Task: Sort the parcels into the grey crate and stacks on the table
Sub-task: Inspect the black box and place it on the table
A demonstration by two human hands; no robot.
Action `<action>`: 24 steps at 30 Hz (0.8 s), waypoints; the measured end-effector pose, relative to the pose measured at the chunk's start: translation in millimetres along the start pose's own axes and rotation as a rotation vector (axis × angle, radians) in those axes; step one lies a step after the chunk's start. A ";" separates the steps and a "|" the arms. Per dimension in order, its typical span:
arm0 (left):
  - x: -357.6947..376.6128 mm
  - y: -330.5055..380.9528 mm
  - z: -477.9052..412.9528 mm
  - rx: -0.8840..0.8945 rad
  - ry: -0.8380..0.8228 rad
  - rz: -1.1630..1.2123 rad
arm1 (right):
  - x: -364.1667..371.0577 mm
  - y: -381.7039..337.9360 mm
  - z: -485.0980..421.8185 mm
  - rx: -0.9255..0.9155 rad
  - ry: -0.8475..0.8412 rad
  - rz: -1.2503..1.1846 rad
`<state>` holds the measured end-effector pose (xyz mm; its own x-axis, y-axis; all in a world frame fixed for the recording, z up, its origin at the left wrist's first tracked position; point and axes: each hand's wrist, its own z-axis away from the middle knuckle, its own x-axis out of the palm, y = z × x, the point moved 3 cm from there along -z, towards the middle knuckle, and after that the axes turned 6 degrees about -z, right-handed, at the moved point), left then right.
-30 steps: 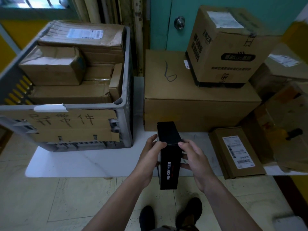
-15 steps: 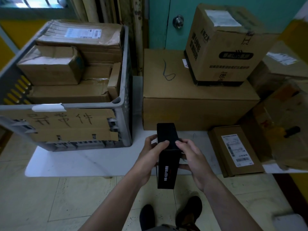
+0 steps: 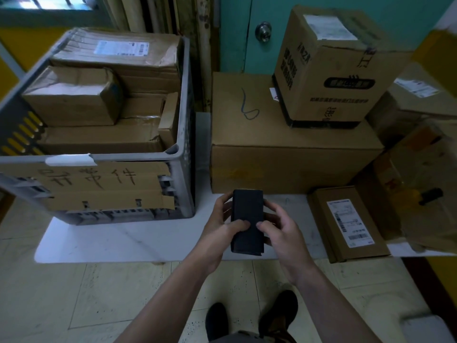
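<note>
your left hand (image 3: 218,227) and right hand (image 3: 286,232) both grasp the slim black box (image 3: 247,214), thumbs on top. it is held flat over the table's (image 3: 123,241) front edge, between grey crate (image 3: 185,107) and carton stack (image 3: 284,169). likely you're checking its face before choosing a side.

The slim box (image 3: 247,219) is plain matte black. The crate (image 3: 184,115) is grey, and its cardboard sign (image 3: 99,186) is brown with black handwritten characters. The table (image 3: 111,241) is white, faintly veined. The big carton (image 3: 284,154) is tan with a blue scribble; the upper carton (image 3: 329,70) bears black print. The flat parcel (image 3: 321,211) is brown, its label white with black barcodes. The door (image 3: 237,45) is teal.
</note>
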<state>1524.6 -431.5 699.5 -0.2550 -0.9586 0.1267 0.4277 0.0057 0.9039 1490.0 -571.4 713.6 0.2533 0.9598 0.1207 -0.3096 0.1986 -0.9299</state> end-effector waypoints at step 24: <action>0.7 8.1 3.0 -0.036 0.113 -0.027 | -8.1 7.1 -7.3 0.031 0.095 0.029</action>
<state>1525.2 -431.2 708.1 -0.1683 -0.9842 0.0543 0.4535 -0.0284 0.8908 1492.4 -579.2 703.5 0.3294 0.9423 0.0589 -0.3459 0.1785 -0.9212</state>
